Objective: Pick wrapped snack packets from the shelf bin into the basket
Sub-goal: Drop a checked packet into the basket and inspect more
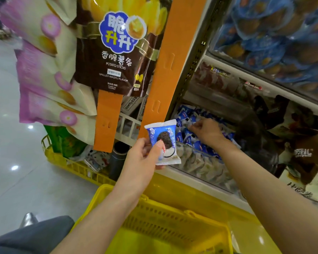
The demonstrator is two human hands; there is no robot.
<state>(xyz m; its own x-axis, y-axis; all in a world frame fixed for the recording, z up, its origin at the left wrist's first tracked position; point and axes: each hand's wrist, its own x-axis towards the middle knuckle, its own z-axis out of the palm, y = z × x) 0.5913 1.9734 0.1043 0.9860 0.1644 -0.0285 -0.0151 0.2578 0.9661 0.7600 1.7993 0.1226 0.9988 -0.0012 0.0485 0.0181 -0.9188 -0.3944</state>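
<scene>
Head view: my left hand [145, 156] pinches one packet [164, 142] at centre, above the basket [154, 217] at 6 o'clock. At 3 o'clock, my right hand [206, 132] curls down inside the bin [198, 165]; whether it grips anything I cannot tell.

A glossy pale floor [11, 162] carries bright round glints. Metal shelving [193, 59] stands on the right, an orange strip [165, 66] beside its upright.

One wide head-worn view looks forward and down. It sits close above the basket [172, 222], facing the bin [194, 180].
</scene>
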